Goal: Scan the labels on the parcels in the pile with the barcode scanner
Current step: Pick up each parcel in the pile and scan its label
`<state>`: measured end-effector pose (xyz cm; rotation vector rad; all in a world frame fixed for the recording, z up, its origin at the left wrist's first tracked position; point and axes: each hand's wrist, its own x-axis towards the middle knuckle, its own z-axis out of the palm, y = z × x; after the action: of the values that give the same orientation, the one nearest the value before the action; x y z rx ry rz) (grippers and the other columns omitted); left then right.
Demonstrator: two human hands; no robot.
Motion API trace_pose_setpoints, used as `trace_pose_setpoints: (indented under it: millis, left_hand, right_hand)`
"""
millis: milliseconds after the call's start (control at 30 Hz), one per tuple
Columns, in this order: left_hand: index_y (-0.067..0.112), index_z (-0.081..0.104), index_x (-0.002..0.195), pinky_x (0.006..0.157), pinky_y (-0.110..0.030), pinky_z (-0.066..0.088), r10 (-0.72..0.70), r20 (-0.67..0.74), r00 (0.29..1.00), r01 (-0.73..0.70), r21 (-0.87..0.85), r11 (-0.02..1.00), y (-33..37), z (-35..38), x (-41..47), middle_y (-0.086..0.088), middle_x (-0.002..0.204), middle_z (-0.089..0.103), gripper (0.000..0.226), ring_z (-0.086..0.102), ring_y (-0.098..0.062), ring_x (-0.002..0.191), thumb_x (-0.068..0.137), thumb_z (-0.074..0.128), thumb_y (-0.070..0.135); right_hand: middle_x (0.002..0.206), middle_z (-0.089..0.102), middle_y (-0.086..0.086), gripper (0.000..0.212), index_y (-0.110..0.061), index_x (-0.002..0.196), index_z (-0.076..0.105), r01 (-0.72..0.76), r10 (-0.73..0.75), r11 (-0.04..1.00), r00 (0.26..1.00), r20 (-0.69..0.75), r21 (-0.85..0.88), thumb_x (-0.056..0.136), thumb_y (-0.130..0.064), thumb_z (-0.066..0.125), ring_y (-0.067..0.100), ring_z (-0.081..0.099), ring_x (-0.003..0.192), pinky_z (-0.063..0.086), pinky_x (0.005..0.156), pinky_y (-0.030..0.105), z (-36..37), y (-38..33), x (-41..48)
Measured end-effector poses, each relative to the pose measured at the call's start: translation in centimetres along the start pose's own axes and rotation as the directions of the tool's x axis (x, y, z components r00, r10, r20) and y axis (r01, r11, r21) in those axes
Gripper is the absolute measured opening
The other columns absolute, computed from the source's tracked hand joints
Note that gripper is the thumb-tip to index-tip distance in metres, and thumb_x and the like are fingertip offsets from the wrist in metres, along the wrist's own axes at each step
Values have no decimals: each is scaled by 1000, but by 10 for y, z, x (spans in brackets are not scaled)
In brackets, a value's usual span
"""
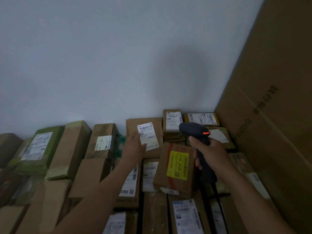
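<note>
Gripping the barcode scanner [192,131] by its handle, the right hand [210,154] holds it just above the yellow-labelled parcel [177,164], head aimed at a white label [148,135] behind that parcel. The left hand [135,148], fingers extended, touches the label's lower edge on its brown parcel [131,126]. A tall carton [270,115] stands right of the yellow-labelled parcel.

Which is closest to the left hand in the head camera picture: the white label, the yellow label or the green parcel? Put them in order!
1. White label: right at the fingertips of the left hand, at the back of the pile.
2. Yellow label: on the tilted box to the hand's right, beside the barcode scanner.
3. Green parcel: far off on the left side of the pile.
</note>
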<state>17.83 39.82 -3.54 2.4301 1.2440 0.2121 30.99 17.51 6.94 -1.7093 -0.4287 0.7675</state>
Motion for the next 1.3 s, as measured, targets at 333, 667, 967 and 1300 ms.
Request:
trace_pose_setpoints:
  millis: [333, 667, 967, 1300]
  left_hand:
    - [24, 9, 157, 119, -53, 15, -68, 299, 952, 44, 85, 995, 96, 55, -109, -21, 162, -5, 121, 7, -41, 148, 64, 56, 85]
    - [34, -1, 155, 117, -55, 14, -150, 215, 965, 160, -30, 987, 96, 38, -112, -20, 158, -6, 119, 4, -42, 145, 67, 68, 71]
    - [33, 7, 155, 114, -53, 16, -396, -63, 916, 391, -77, 917, 56, -5, -28, -25, 158, 2, 119, 12, -43, 144, 64, 69, 75]
    - [30, 8, 155, 116, -61, 18, -371, 105, 923, 380, -88, 921, 46, 35, 39, -24, 159, -15, 114, 4, -48, 146, 68, 71, 69]
  right_hand:
    - [49, 56, 7, 42, 2, 77, 58, -83, 85, 996, 988, -126, 26, 89, -37, 68, 20, 52, 37, 41, 40, 26, -30, 25, -34]
    - [53, 56, 10, 42, 0, 71, 58, -86, 89, 996, 991, -103, 29, 90, -36, 68, 20, 53, 40, 42, 42, 26, -28, 23, -29]
    - [56, 57, 6, 38, -4, 73, 59, -65, 65, 998, 998, -19, -3, 91, -37, 66, 15, 54, 40, 44, 40, 24, -8, 13, -6]
    - [61, 60, 9, 35, -2, 83, 62, -40, 40, 999, 999, 12, -32, 90, -36, 67, 16, 55, 42, 45, 41, 25, 5, 8, 40]
